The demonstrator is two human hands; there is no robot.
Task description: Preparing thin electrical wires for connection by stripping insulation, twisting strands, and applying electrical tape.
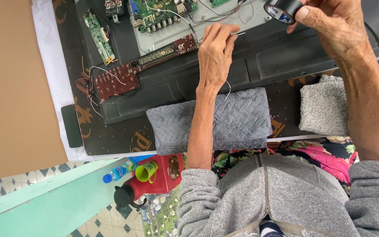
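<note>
My left hand (216, 55) pinches a thin white wire (238, 34) over the grey back panel of a flat screen (264, 57); its forearm rests on a folded grey towel (242, 118). My right hand (332, 26) holds a roll of black insulating tape (281, 9) at the top right, above the panel. A green circuit board (163, 13) with loose wires lies on a metal plate just left of the tape.
A dark red circuit board (115, 81) with wires and a narrow green board (98, 36) lie at the panel's left. A brown cardboard sheet (16, 83) covers the left side. A second grey towel (325, 105) lies right. A red jug (154, 182), green cup and blue-capped bottle (119, 172) stand below the table.
</note>
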